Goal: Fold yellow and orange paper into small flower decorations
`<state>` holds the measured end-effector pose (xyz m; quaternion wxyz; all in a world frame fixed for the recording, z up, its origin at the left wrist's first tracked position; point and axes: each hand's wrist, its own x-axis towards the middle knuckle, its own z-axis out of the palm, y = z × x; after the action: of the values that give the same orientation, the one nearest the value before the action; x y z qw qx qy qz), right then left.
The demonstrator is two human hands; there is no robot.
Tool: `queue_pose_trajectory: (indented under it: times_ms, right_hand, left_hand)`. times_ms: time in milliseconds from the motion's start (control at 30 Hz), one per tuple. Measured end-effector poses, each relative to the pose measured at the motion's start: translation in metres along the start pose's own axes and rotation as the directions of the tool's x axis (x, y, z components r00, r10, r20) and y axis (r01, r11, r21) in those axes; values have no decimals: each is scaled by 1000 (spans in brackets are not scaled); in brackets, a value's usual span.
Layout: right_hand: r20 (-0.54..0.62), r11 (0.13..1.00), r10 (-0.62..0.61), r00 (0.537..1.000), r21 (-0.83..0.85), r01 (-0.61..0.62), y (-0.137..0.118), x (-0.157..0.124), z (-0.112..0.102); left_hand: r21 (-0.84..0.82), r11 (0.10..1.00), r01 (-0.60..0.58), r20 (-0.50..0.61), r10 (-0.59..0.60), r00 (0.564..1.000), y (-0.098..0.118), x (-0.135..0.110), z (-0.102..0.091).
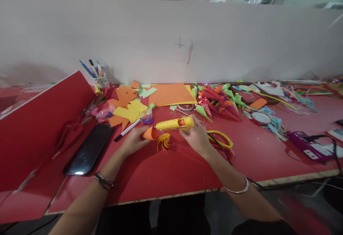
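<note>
In my left hand [134,141] is an orange paper cone [150,133], its wide opening turned to the right. My right hand [197,137] grips a yellow glue gun [174,124], whose nozzle points left and reaches the cone's rim; whether it touches is too small to tell. Just below the gun, a curled yellow-orange paper piece [164,141] cut into strips lies on the red table [160,177]. A black-and-white marker [127,130] rests beside my left hand.
Orange and yellow paper sheets [171,94] lie behind my hands, with a heap of coloured paper cones [218,101] to their right. A black phone [89,150] is at left near a red upright panel [48,127]. A purple power strip [311,147] sits at right; the gun's cord [223,149] runs off the table edge.
</note>
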<state>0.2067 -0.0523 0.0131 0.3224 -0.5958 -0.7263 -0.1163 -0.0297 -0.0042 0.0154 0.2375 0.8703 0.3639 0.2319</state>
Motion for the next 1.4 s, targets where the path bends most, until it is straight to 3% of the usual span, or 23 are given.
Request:
queue_pose_trajectory:
  times_ms: [200, 433, 767, 933, 1167, 1400]
  right_hand:
    - [-59, 999, -11, 998, 40, 13, -2, 1, -3]
    - [-19, 1000, -13, 1000, 9, 13, -2, 1, -3]
    - [62, 999, -3, 998, -48, 6, -3, 2, -6]
    - [44, 999, -2, 999, -38, 4, -3, 2, -6]
    - [63, 999, -19, 998, -43, 22, -2, 1, -5]
    - [41, 997, -13, 999, -77, 16, -2, 1, -5]
  left_hand:
    - [71, 997, 17, -33, -15, 999, 0, 0, 1]
    - [141, 990, 11, -70, -1, 998, 0, 1, 2]
    - [142, 981, -129, -142, 149, 979, -8, -1, 1]
    - [130, 987, -90, -199, 115, 973, -9, -2, 2]
    - [101, 994, -38, -187, 56, 981, -6, -1, 0]
    - [6, 996, -84, -99, 84, 992, -2, -6, -2]
